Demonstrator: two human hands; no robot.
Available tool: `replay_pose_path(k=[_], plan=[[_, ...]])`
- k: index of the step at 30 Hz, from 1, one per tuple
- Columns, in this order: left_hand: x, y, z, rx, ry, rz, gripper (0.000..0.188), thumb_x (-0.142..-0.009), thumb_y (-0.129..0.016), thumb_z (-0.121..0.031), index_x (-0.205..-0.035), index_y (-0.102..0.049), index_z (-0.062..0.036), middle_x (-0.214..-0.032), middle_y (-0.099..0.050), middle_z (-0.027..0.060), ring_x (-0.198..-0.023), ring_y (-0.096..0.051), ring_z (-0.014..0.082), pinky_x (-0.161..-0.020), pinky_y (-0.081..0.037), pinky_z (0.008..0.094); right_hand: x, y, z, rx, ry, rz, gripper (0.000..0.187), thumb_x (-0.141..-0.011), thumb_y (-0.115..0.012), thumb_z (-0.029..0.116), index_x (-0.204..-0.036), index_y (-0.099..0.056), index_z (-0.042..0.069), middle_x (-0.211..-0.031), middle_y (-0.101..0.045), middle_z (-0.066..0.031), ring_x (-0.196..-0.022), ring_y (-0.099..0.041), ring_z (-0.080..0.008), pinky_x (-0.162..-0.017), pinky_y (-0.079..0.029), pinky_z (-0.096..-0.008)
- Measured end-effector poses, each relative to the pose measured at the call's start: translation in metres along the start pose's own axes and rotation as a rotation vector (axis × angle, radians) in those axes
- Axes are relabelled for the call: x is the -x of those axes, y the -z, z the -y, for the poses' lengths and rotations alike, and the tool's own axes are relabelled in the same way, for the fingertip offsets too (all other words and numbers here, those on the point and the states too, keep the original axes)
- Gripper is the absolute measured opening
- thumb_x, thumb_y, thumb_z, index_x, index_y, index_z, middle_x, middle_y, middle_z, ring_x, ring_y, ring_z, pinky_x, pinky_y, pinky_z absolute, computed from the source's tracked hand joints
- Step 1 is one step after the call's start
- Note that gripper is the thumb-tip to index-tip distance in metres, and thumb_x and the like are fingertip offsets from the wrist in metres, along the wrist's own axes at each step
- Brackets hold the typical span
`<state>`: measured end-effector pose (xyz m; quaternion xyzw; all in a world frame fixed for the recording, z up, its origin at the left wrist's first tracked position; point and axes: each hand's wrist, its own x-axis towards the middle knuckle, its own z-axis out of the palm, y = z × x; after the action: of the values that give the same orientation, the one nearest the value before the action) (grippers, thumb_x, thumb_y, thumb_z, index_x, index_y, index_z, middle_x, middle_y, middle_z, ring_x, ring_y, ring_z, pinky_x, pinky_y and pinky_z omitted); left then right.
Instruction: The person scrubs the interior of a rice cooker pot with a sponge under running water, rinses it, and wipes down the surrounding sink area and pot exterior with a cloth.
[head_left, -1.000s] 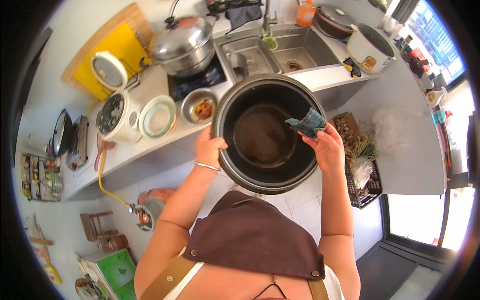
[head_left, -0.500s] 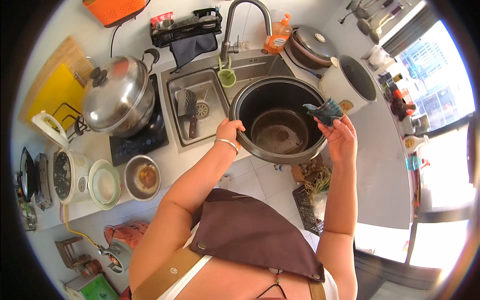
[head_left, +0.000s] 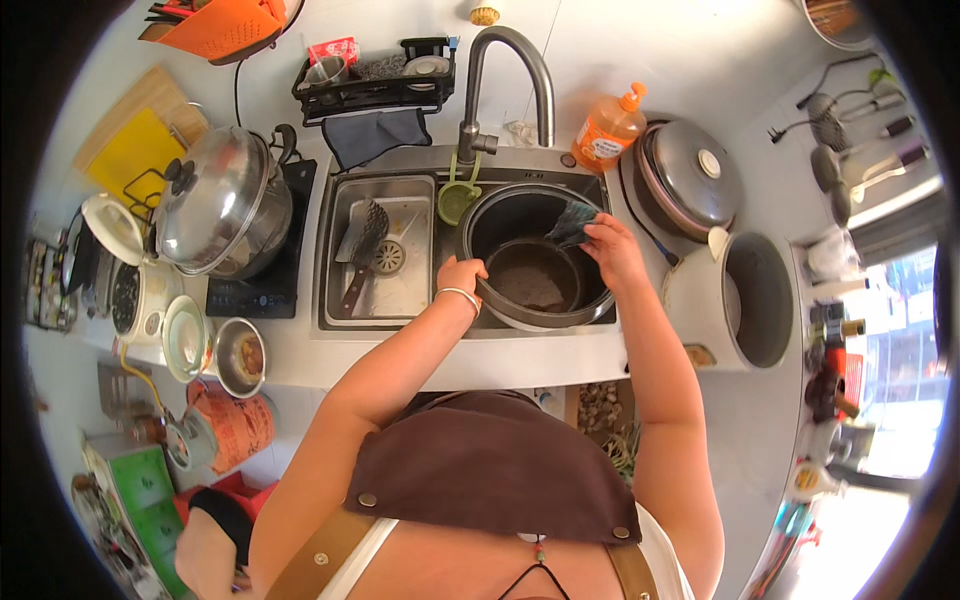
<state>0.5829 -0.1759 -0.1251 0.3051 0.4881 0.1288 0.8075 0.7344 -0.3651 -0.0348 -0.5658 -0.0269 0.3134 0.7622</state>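
Observation:
A deep black cooking pot (head_left: 520, 235), dark inside with a little murky liquid on its bottom, sits over the right basin of the sink. My left hand (head_left: 463, 275) is closed on its left rim, the thumb over the edge. On the other side, my right hand (head_left: 614, 250) pinches a crumpled dark teal cleaning cloth (head_left: 572, 224) just inside the pot's upper right wall. The left sink basin (head_left: 400, 300) holds a cleaver (head_left: 365, 250) with a dark handle, lying by the drain. A green strainer (head_left: 457, 200) hangs beneath the faucet (head_left: 480, 140).
An orange soap bottle (head_left: 610, 130) stands behind the sink. To the right are a lidded pot (head_left: 690, 175) and a large white cylindrical vessel (head_left: 690, 290). A big steel steamer (head_left: 220, 210) rests on the black cooktop (head_left: 262, 285) at left, with bowls (head_left: 187, 338) nearer the counter edge.
The view has swung rightward and I stand squarer to the sink. The pot now sits within the right basin, and the cloth has moved left and inward over its opening.

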Motion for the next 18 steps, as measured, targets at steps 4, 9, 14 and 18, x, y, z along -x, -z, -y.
replay_pose_path(k=[4, 9, 14, 18], plan=[[-0.021, -0.009, 0.021, -0.073, -0.106, -0.051, 0.054, -0.054, -0.054, 0.006, -0.108, -0.049, 0.0005, -0.077, -0.046, 0.0070, -0.059, -0.038, 0.0173, -0.044, -0.028, 0.0325, -0.071, 0.015, -0.010, 0.273, 0.002, 0.098, 0.011, -0.077, -0.058, 0.003, -0.088, -0.056, 0.005, -0.080, -0.058, -0.0004, -0.073, -0.055, -0.0116, -0.066, -0.043, -0.0258], [-0.019, -0.029, 0.031, -0.079, -0.132, -0.101, 0.024, -0.057, -0.053, 0.008, -0.078, -0.048, -0.0020, -0.069, -0.045, 0.0052, -0.059, -0.039, 0.0173, -0.046, -0.031, 0.0320, -0.166, 0.013, -0.028, 0.910, 0.376, 0.189, 0.042, -0.076, -0.055, 0.005, -0.117, -0.051, 0.001, -0.095, -0.063, -0.0172, -0.089, -0.060, -0.0270, -0.074, -0.047, -0.0363], [-0.045, -0.019, 0.049, -0.084, -0.209, -0.187, 0.023, -0.061, -0.051, 0.010, -0.081, -0.053, -0.0007, -0.075, -0.051, 0.0055, -0.062, -0.046, 0.0185, -0.053, -0.040, 0.0297, -0.218, -0.056, -0.012, 1.468, 0.541, 0.340, 0.063, -0.077, -0.051, 0.006, -0.137, -0.034, 0.013, -0.100, -0.061, -0.0215, -0.091, -0.059, -0.0360, -0.076, -0.048, -0.0443], [-0.048, -0.024, 0.040, -0.122, -0.182, -0.103, 0.029, -0.058, -0.049, 0.014, -0.081, -0.057, -0.0010, -0.067, -0.055, 0.0046, -0.056, -0.049, 0.0171, -0.050, -0.041, 0.0291, -0.234, -0.093, 0.024, 1.707, 0.500, 0.371, 0.040, -0.082, -0.045, 0.007, -0.122, -0.043, 0.010, -0.095, -0.063, -0.0161, -0.087, -0.061, -0.0329, -0.072, -0.050, -0.0437]])
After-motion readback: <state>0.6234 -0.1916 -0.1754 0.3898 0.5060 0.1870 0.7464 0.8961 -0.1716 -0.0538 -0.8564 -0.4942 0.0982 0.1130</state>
